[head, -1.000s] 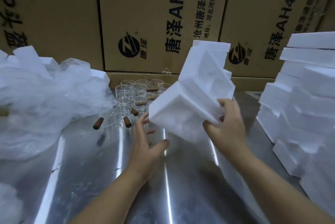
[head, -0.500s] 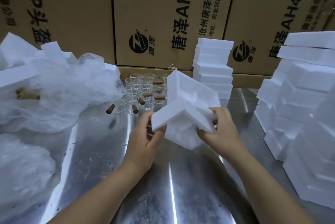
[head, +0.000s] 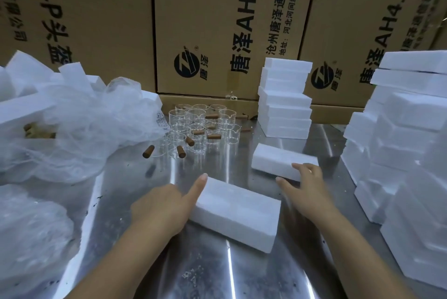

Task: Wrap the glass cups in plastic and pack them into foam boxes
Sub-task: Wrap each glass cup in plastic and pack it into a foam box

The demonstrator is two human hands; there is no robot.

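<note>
Two white foam box halves lie apart on the metal table [head: 205, 274]. My left hand [head: 164, 209] grips the left end of the near foam half [head: 238, 211], index finger stretched along its top edge. My right hand [head: 304, 190] is spread, fingertips resting on the near right edge of the far foam half [head: 278, 161]. Several clear glass cups [head: 200, 124] with brown wooden handles stand in a cluster beyond the hands, unwrapped.
A heap of thin plastic and foam pieces [head: 79, 129] fills the left side, with more plastic [head: 29, 238] below it. One foam box stack [head: 285, 105] stands at the back, a taller one [head: 399, 153] along the right. Printed cartons [head: 217, 20] wall off the rear.
The foam box I held up in both hands has come apart into two halves, which now lie flat on the table, one under each hand.
</note>
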